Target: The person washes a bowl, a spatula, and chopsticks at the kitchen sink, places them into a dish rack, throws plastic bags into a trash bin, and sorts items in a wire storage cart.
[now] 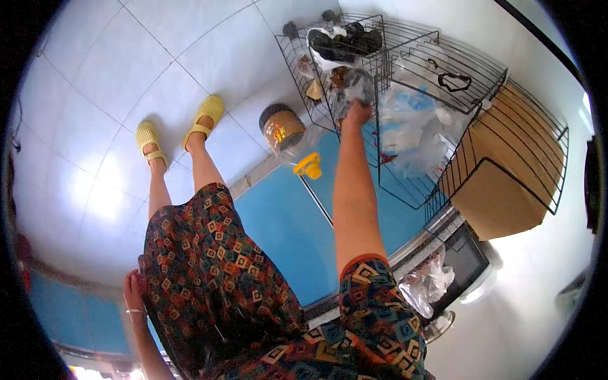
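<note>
My right hand reaches into a black wire rack, its fingers closed on a crumpled clear plastic bag. Brown items lie beside that bag, with a white bag of dark things beyond it. My left hand hangs by the patterned dress, its fingers loosely bent and nothing visible in them. A clear jar with a brown label stands near the rack, and a bottle with a yellow cap is beside it.
Blue cabinet doors lie below the rack. Clear bags with blue print fill another rack section. A cardboard box sits at the right, near a dark appliance with a crumpled plastic bag. Yellow shoes stand on white tiles.
</note>
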{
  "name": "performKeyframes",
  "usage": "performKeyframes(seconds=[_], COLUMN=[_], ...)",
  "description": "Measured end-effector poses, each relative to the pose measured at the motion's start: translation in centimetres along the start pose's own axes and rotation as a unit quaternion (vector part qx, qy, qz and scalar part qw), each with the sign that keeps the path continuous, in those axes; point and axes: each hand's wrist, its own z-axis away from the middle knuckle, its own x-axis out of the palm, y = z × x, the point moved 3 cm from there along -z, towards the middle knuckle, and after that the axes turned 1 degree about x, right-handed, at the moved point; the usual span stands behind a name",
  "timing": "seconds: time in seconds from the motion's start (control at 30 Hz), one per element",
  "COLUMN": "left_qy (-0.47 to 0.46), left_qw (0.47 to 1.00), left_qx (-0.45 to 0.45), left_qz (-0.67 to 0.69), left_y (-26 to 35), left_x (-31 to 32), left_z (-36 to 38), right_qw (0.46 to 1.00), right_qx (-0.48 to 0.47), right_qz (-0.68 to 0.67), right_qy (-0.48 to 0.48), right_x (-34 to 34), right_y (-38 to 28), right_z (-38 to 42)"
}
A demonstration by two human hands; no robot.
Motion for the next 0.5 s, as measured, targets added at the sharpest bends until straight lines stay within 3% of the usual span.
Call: performKeyframes(seconds=[0.07,0.13,0.23,0.37,0.5], left_qy=[-0.024,-0.019,-0.026,-0.031,-0.032], left_qw=[1.000,1.000,1.000,0.999,0.999], left_qx=[0.005,-0.010,-0.002,0.013,0.029], left_qz=[0.007,0.014,-0.009,0.000,-0.022], left_y=[-0.4,1.5,2.5,3.1,2.7], left_x=[0.1,1.6,2.5,3.0,2.0], left_z=[-0.7,-0.2,-0.6,-0.9,-1.9], right_qw=[0.985,0.897,0.909,0.946,0.976], right_qx=[0.062,0.204,0.131,0.153,0.215], right_qz=[-0.152,-0.385,-0.395,-0.282,-0.012], right_qy=[0.053,0.072,0.014,0.034,-0.038], right_x=[-2.4,-4.2,-5.7,-6.5,-5.3], right_y=[0.5,-1.8,1.6,3.2,1.1], right_z=[2.5,7.3,7.1,6.5,6.3])
